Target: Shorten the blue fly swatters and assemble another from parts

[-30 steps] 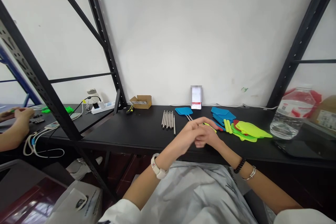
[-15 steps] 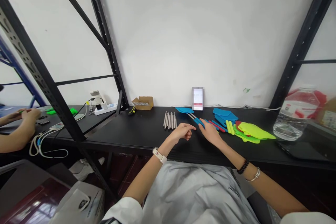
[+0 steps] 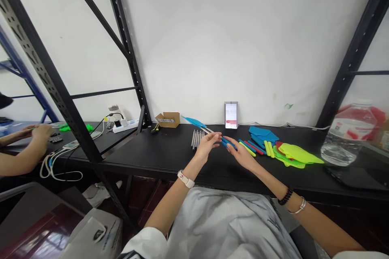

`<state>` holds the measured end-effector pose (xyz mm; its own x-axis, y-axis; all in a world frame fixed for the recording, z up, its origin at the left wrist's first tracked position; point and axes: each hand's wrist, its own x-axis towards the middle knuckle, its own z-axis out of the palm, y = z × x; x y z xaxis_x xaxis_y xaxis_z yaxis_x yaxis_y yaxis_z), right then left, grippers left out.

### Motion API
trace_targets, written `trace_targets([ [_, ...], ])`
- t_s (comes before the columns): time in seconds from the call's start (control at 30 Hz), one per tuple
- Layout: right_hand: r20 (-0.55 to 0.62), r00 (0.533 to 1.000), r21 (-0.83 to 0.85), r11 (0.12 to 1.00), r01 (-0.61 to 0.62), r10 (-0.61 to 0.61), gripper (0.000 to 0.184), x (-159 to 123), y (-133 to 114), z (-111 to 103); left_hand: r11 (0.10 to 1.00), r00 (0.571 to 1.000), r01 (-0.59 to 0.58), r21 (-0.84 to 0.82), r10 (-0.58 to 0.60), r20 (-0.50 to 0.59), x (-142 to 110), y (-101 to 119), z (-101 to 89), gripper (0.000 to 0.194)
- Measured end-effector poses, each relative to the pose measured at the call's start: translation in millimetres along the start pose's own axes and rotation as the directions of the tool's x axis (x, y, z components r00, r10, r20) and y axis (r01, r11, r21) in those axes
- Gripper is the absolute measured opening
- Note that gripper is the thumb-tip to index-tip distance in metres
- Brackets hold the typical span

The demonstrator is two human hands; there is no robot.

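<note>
A fly swatter with a blue head, a thin metal rod and a blue handle is held raised over the black table, its head pointing up to the left. My right hand is closed around the blue handle. My left hand has its fingers closed at the rod, close to the handle's upper end; the exact grip is partly hidden. Several metal rods lie side by side just beyond my left hand. To the right of my right hand are red and blue handles and yellow-green handles.
Blue swatter heads and yellow-green heads lie at the right, near a large water bottle. A phone leans against the wall. Left are an open cardboard box, a black shelf post and another person's hands.
The fly swatter has been lifted and shifted left in my right hand. My left hand, earlier apart from it with a finger extended, has come up to its rod. The view has turned slightly.
</note>
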<state>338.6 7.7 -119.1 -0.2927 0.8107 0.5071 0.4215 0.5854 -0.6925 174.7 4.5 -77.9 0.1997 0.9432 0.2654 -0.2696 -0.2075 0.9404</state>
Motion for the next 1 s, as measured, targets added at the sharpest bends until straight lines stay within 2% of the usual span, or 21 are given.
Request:
trace_targets([
  [0.17,-0.011,1.000,0.105,0.995,0.000,0.001,0.051,0,-1,1,0.986,0.996,-0.043,0.161,0.055,-0.069,0,-3,4.7,0.032],
  [0.27,-0.020,1.000,0.104,0.994,0.024,-0.022,0.051,0,-4,0,0.982,0.987,0.006,0.191,0.025,-0.161,2,-9,5.0,0.034],
  [0.33,-0.013,0.999,0.096,0.995,0.040,-0.039,0.050,-1,-8,-1,0.986,0.983,0.055,0.159,-0.026,-0.183,3,-11,5.0,0.035],
  [0.4,0.010,0.998,0.097,0.994,0.058,-0.060,0.048,-2,-12,-2,0.995,0.988,0.039,0.096,-0.025,-0.150,2,-9,5.1,0.034],
  [0.5,0.053,0.994,0.150,0.985,0.085,-0.094,0.044,-4,-18,-3,0.997,0.994,-0.073,0.029,0.075,-0.082,0,-3,5.3,0.035],
  [0.67,0.137,0.982,0.221,0.970,0.100,-0.133,0.039,-5,-19,-1,0.973,0.980,-0.198,0.119,0.197,0.016,-2,5,3.7,0.034],
  [0.83,0.265,0.960,0.096,0.993,0.062,-0.086,0.037,-5,-17,-1,0.937,0.980,-0.196,0.290,0.181,0.080,1,-1,0.8,0.030],
  [1.0,0.292,0.954,0.097,0.995,0.034,-0.061,0.031,-3,-16,-2,0.922,0.980,-0.185,0.341,0.148,0.130,5,-8,-3.4,0.031],
])
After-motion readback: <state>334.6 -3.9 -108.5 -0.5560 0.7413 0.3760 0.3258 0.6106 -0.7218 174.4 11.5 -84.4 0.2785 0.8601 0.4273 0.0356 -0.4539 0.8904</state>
